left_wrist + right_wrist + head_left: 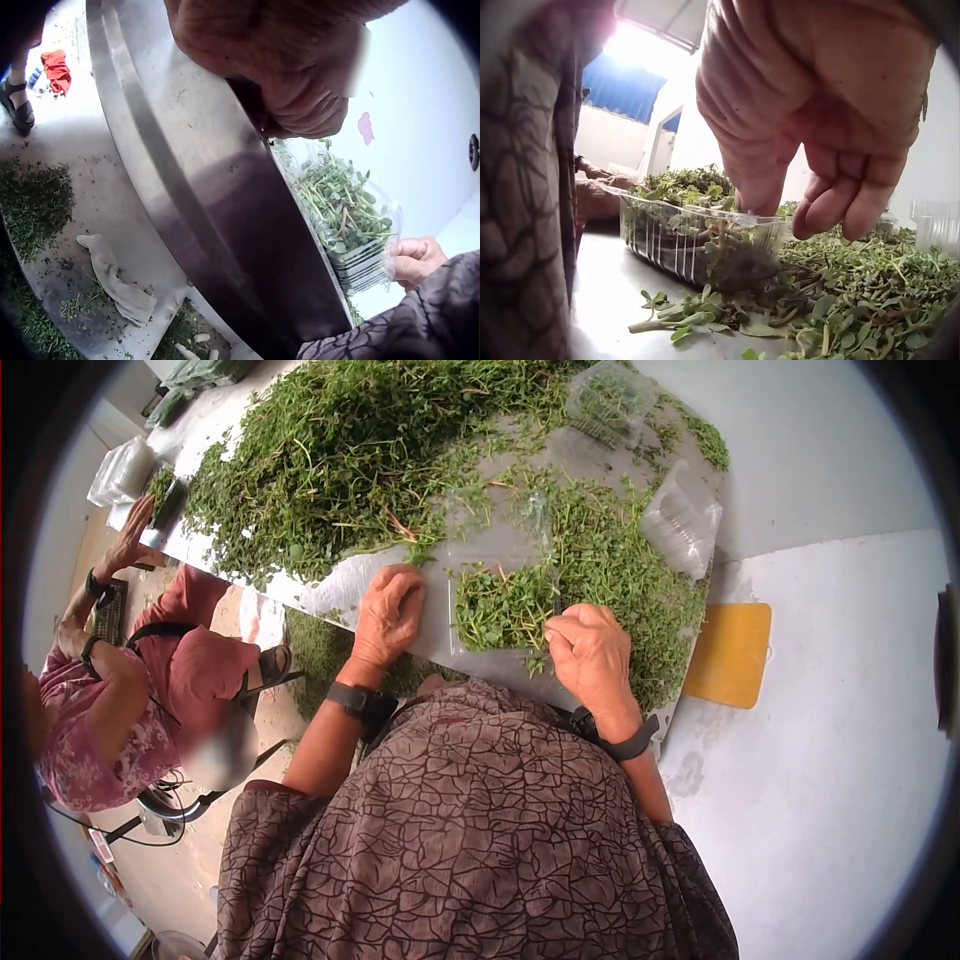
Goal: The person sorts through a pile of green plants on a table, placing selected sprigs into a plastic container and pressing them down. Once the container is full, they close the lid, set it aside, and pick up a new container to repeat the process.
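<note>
A clear plastic box (453, 622) filled with fleshy green sprigs like purslane (497, 607) stands near the front edge of the metal table. Its see-through lid (470, 525) lies folded back behind it. At the box's right rim, my right hand (592, 658) pinches with thumb and forefinger; in the right wrist view the fingertips overlap the rim and the greens. My left hand (390, 618) rests loosely curled on the table, left of the box, with nothing visible in it. Loose sprigs (847, 300) lie under and beside the right hand.
A large heap of greens (330, 470) covers the back left of the table (335, 582). Clear boxes (683, 520) stand at the right. Another person (130, 700) sits at the left. A yellow board (735, 655) is beyond the right edge. A white cloth (116, 281) lies below.
</note>
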